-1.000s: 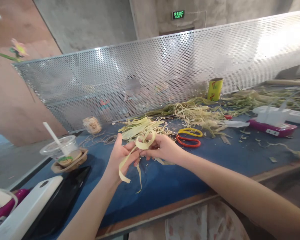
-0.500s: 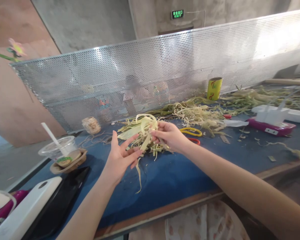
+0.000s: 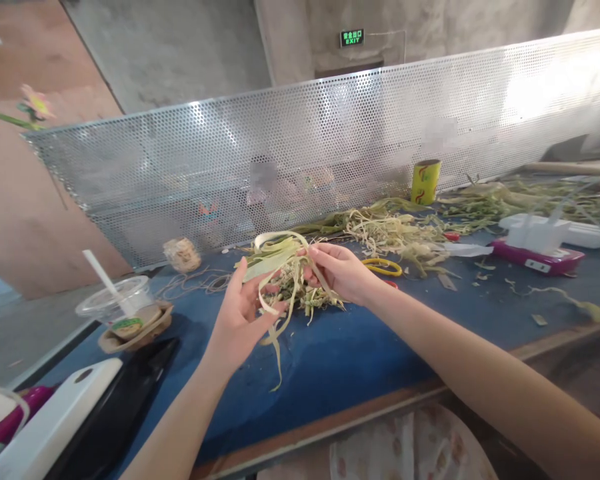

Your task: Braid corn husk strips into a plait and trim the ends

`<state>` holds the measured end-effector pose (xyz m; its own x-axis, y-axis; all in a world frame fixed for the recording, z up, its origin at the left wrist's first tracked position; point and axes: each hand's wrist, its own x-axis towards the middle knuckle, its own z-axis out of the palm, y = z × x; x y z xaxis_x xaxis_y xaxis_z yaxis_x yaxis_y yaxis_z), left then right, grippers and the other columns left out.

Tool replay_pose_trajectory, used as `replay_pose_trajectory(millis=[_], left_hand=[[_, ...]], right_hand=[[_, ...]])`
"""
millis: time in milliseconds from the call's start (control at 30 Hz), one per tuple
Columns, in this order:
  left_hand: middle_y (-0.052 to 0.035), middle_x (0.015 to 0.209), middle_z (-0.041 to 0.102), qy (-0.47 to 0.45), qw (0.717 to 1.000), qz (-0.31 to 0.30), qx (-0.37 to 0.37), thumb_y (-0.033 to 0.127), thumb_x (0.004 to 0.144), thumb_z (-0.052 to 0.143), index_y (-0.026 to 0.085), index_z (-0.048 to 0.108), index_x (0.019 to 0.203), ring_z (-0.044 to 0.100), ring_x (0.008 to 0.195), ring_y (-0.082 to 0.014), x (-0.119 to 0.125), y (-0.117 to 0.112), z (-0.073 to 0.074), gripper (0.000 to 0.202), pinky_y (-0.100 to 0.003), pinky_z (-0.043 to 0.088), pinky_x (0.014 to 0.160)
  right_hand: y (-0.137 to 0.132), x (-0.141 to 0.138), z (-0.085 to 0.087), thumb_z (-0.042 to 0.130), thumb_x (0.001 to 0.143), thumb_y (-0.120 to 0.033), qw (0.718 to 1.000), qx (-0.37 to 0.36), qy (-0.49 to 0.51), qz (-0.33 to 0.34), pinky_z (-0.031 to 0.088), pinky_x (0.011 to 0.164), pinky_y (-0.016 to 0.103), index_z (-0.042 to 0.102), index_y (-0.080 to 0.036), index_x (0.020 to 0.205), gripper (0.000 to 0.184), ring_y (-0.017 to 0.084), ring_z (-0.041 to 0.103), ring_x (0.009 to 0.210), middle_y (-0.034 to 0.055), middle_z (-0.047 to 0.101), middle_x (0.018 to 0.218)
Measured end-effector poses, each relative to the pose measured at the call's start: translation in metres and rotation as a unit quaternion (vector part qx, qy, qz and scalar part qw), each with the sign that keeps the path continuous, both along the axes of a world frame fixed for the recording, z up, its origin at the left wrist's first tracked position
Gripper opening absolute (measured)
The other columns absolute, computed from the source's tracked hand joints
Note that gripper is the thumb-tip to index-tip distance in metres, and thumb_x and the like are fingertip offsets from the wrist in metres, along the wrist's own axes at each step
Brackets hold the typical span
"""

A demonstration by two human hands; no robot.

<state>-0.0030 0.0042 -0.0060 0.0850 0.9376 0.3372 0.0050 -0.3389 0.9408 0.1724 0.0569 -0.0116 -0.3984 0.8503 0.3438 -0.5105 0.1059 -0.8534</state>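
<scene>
My right hand (image 3: 337, 270) pinches a pale yellow-green leaf strip (image 3: 280, 293) that loops up over a small heap of cut leaf strips (image 3: 285, 263) on the blue table (image 3: 360, 353). My left hand (image 3: 243, 317) is raised beside it, palm up, fingers closing loosely on the hanging lower part of the same strip. The strip's end dangles down to the table top. Yellow-and-red scissors (image 3: 383, 268) lie just behind my right hand.
A perforated metal screen (image 3: 330, 133) runs along the table's far edge. A plastic cup with a straw (image 3: 117, 303), a jar (image 3: 183, 253), twine, a yellow can (image 3: 425, 181), more leaf scraps (image 3: 400, 233) and a white-and-magenta device (image 3: 540, 247) stand around. Dark and white trays sit at lower left.
My right hand carried the strip from in front of me back to the leaf heap. My left hand let go, opened, then came up to the hanging strip again.
</scene>
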Motion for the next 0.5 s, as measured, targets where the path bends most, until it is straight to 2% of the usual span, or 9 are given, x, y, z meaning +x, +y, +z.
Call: replay_pose_trajectory(millis=[100, 200, 333, 500], left_hand=[[-0.0078, 0.093, 0.067, -0.005, 0.999, 0.042, 0.016, 0.019, 0.065, 0.071, 0.018, 0.022, 0.138, 0.061, 0.074, -0.0144, 0.003, 0.0, -0.001, 0.088, -0.025, 0.048, 0.068], [-0.0024, 0.077, 0.067, -0.022, 0.996, 0.083, 0.013, 0.024, 0.065, 0.071, 0.018, 0.028, 0.136, 0.059, 0.061, -0.0127, 0.003, 0.001, -0.002, 0.083, -0.024, 0.047, 0.059], [-0.0002, 0.074, 0.068, -0.059, 0.993, 0.094, 0.029, 0.02, 0.061, 0.074, 0.021, 0.025, 0.137, 0.061, 0.063, -0.014, 0.003, 0.0, -0.002, 0.09, -0.023, 0.047, 0.056], [-0.0003, 0.068, 0.07, -0.042, 0.992, 0.115, 0.033, 0.016, 0.057, 0.077, 0.02, 0.024, 0.138, 0.065, 0.067, -0.0162, 0.004, -0.002, 0.001, 0.097, -0.024, 0.05, 0.061]], right_hand=[[-0.006, -0.006, -0.002, 0.063, 0.074, -0.036, 0.998, 0.047, -0.039, 0.034, 0.04, 0.048, 0.017, 0.056, -0.016, 0.084, 0.024, 0.005, 0.052, 0.047, -0.0031, 0.062, 0.056], [-0.012, -0.01, -0.003, 0.061, 0.075, -0.033, 0.991, 0.087, -0.091, 0.053, 0.04, 0.046, 0.017, 0.053, -0.017, 0.089, 0.022, 0.005, 0.052, 0.046, -0.0042, 0.062, 0.057], [-0.017, -0.013, -0.002, 0.06, 0.076, -0.029, 0.981, 0.11, -0.155, 0.044, 0.039, 0.046, 0.016, 0.052, -0.017, 0.085, 0.017, 0.004, 0.049, 0.044, -0.005, 0.061, 0.054], [-0.018, -0.015, -0.001, 0.061, 0.074, -0.028, 0.97, 0.109, -0.218, -0.016, 0.036, 0.044, 0.016, 0.058, -0.014, 0.079, 0.015, 0.005, 0.048, 0.044, -0.0043, 0.057, 0.051]])
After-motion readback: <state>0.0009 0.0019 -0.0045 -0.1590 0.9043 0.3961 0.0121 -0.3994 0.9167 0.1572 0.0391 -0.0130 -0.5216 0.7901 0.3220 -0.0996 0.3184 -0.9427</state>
